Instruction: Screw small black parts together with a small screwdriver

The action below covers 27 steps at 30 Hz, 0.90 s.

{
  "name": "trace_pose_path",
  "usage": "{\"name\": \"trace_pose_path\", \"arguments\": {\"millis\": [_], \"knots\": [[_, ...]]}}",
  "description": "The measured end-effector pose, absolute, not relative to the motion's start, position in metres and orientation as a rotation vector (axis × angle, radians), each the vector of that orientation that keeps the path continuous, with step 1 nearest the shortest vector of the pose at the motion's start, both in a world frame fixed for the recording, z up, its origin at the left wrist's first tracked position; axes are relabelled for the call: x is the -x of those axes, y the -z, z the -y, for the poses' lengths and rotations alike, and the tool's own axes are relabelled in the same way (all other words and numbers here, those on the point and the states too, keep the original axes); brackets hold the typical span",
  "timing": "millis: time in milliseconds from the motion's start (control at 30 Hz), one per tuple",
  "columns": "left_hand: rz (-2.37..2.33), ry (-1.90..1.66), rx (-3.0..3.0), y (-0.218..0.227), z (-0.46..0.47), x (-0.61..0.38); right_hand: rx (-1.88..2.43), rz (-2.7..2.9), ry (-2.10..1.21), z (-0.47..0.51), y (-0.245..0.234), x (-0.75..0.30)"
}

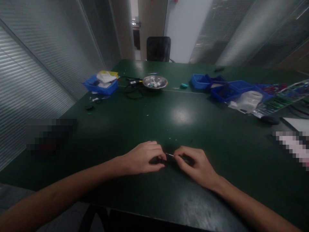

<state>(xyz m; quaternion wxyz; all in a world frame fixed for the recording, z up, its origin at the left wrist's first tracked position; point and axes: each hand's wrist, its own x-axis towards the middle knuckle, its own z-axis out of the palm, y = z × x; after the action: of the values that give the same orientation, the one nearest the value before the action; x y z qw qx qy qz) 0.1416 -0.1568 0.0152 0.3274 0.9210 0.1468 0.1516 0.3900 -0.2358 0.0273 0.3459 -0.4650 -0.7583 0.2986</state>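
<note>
Both of my hands rest close together on the dark green table (183,129) near its front edge. My left hand (145,158) is curled around a small black part (161,160), pinching it between thumb and fingers. My right hand (196,162) pinches a thin silvery pin-like piece (169,155) that points toward the black part. The two pieces meet between my fingertips; what they are is too small and dark to tell.
A blue bin (100,86) with white material stands at the back left, with black cables (132,88) and a metal bowl (154,82) beside it. Several blue trays (225,88) and plastic bags (248,101) lie at the back right. A black chair (158,48) stands beyond the table.
</note>
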Motion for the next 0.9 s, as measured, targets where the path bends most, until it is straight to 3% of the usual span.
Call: {"name": "trace_pose_path", "arguments": {"millis": [233, 433, 900], "knots": [[-0.212, -0.172, -2.361, -0.04, 0.143, -0.124, 1.213, 1.983, -0.783, 0.237, -0.026, -0.393], [-0.404, -0.079, -2.272, -0.05, 0.099, -0.08, 1.223, 2.008, -0.775, 0.238, -0.028, -0.393], [-1.69, -0.716, -2.242, 0.008, -0.017, 0.04, 1.225, 2.032, -0.772, 0.239, -0.026, -0.395]]}}
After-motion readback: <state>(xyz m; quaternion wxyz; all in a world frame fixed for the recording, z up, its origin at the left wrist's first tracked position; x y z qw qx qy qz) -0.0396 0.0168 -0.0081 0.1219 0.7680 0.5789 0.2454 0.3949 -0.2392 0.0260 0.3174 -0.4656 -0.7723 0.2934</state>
